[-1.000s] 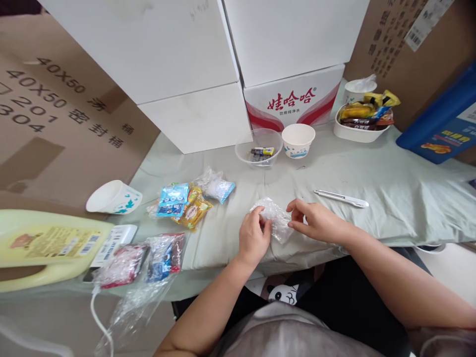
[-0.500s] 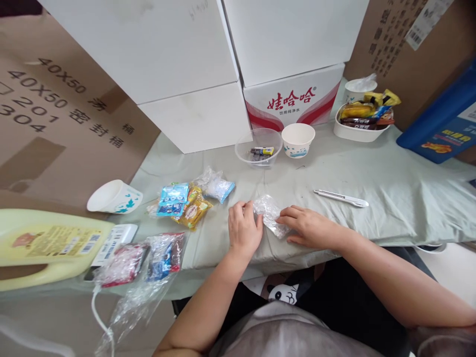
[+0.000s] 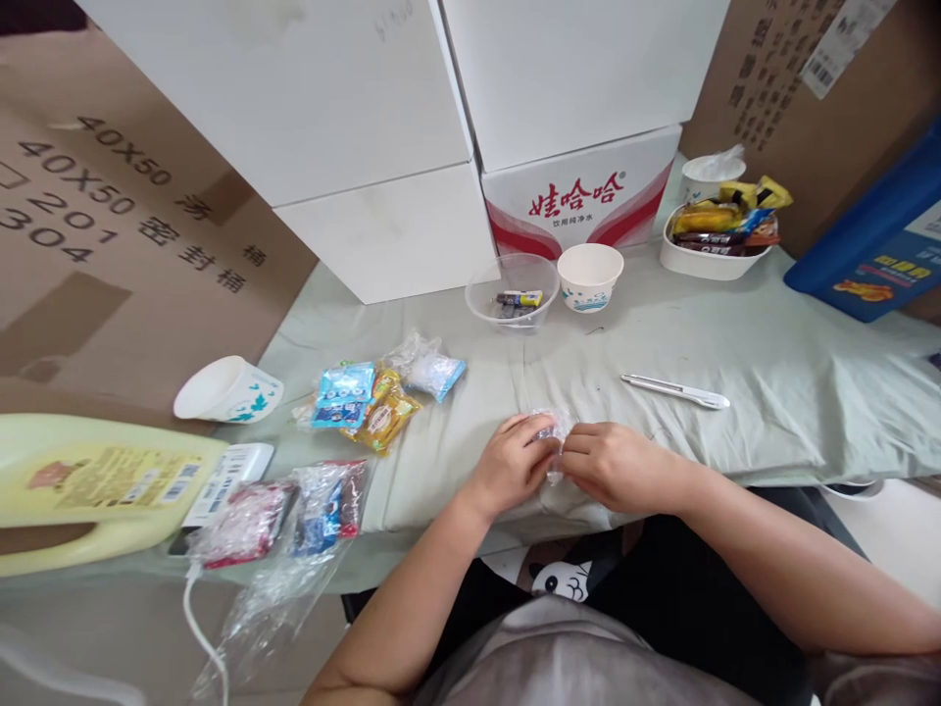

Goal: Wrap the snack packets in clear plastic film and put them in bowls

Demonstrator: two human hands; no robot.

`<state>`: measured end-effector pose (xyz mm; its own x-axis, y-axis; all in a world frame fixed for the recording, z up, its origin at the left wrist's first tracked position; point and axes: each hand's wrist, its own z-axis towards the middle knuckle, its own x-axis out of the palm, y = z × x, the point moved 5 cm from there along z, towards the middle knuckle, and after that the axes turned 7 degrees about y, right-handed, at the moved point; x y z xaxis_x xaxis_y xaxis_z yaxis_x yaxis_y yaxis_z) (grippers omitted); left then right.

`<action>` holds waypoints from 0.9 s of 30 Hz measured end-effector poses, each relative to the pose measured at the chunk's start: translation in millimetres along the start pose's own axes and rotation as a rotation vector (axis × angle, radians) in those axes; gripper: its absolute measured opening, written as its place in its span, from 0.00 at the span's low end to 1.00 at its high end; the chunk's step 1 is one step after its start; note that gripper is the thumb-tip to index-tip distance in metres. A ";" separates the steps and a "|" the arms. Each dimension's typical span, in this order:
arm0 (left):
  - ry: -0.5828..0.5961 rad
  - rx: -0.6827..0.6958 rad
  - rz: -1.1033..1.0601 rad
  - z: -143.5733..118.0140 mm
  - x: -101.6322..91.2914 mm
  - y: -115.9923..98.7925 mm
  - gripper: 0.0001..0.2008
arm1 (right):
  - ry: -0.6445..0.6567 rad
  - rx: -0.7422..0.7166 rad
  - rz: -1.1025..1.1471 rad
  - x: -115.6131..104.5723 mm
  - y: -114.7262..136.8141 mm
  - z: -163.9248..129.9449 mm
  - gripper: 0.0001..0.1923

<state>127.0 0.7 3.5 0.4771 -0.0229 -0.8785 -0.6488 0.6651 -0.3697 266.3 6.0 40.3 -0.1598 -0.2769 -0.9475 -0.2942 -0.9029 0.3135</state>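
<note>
Crumpled clear plastic wrap lies on the cloth-covered table near its front edge, mostly hidden by my hands. My left hand has its fingers curled over the left side of the wrap. On the right side, my right hand pinches the wrap, its fingers pressed together. My two hands almost touch. A white utility knife rests to the right of them. Left of my hands lie several blue and gold snack packets and a clear-wrapped light blue packet.
Behind stand a clear bowl holding batteries, a paper cup and white boxes. At right are a tub of snacks and a blue container. A yellow jug, another paper cup and plastic-wrapped packets are at left.
Both hands have come together over the plastic wrap. The left hand moved right, and the wrap is bunched smaller between my fingers. Other things stay in place.
</note>
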 end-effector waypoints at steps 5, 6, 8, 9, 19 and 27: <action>-0.050 -0.030 -0.129 -2.2 0.8 5.5 0.16 | 0.012 0.252 0.134 5.2 -27.8 4.5 0.13; -0.060 -0.048 -0.146 -3.0 1.4 7.4 0.17 | -0.002 0.312 0.151 6.7 -33.6 7.1 0.13; -0.082 -0.099 -0.171 -5.0 2.8 11.7 0.19 | -0.032 0.421 0.157 9.9 -42.4 13.4 0.13; -0.089 -0.122 -0.177 -5.9 3.5 13.5 0.20 | -0.039 0.467 0.147 11.7 -45.2 17.0 0.13; -0.159 -0.110 -0.048 -2.0 -0.9 10.8 0.20 | -0.021 0.653 -0.049 24.7 -50.6 39.1 0.18; -0.191 -0.280 0.134 1.4 -5.9 12.3 0.07 | -0.075 0.848 -0.052 16.3 -72.2 26.5 0.18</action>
<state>117.0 10.1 4.6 0.4618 0.2078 -0.8623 -0.8376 0.4221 -0.3468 259.9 75.4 4.0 -0.1794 -0.1926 -0.9647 -0.9044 -0.3536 0.2387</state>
